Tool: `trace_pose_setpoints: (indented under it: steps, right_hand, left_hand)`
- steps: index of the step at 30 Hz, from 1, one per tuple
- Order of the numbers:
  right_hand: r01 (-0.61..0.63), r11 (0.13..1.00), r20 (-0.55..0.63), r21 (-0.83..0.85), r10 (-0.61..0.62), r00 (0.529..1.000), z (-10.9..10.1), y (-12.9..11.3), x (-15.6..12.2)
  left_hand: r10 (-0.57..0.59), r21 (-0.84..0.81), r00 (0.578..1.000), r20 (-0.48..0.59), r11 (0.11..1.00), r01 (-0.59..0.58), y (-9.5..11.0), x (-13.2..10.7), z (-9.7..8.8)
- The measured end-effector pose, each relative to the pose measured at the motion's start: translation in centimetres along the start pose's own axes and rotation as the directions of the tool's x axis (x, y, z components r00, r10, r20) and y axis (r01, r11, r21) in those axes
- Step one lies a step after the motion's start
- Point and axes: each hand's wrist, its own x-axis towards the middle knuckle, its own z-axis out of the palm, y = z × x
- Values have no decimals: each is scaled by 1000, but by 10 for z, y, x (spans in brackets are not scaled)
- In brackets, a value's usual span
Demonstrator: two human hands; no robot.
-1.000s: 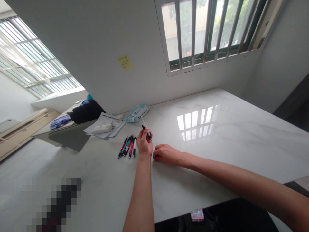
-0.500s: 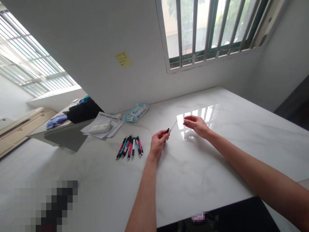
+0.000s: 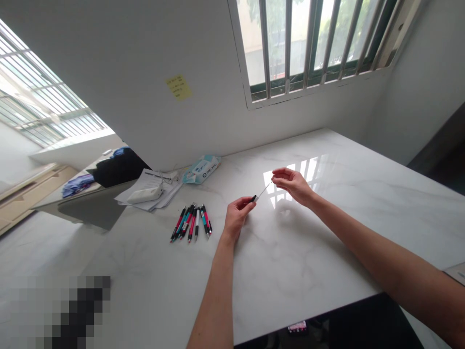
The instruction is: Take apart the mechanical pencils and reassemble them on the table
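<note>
Over a glossy white counter (image 3: 290, 257), the left hand (image 3: 235, 216) pinches a black-and-white pen piece (image 3: 253, 198) — a thin rod (image 3: 264, 190) juts from it toward the right hand (image 3: 295, 186), fingers (image 3: 281, 182) curled near its tip. Loose pens (image 3: 191, 223) lie leftward — papers (image 3: 140, 186) and a wipes packet (image 3: 202, 169) beyond.

Quantities: two hands (image 3: 237, 217); one held pen (image 3: 253, 199); at least six loose pens (image 3: 192, 225), overlapping, not exactly countable; one wipes packet (image 3: 202, 169); one yellow note (image 3: 178, 87); two barred windows (image 3: 286, 48); several paper sheets (image 3: 141, 180).
</note>
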Motion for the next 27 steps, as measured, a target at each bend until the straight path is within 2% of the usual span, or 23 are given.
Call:
trace_pose_setpoints:
  steps: [7, 15, 20, 24, 27]
  right_hand:
    - [-5, 1000, 69, -12, 6, 998, 4, 5, -3]
    - [30, 981, 276, -192, 24, 961, 20, 6, -17]
    - [28, 974, 280, -224, 36, 959, 31, 14, -23]
    - [13, 986, 254, -168, 31, 967, 31, 16, -22]
    - [5, 987, 284, -158, 41, 958, 31, 16, -23]
  left_hand:
    - [13, 9, 1000, 21, 1000, -13, -1, 0, 0]
    - [44, 30, 999, 10, 999, -45, 2, -2, 6]
    - [80, 10, 996, 50, 997, -81, 1, -2, 12]
    - [78, 64, 994, 81, 995, -83, -2, -2, 15]
    - [72, 88, 993, 99, 993, -81, -3, -2, 17]
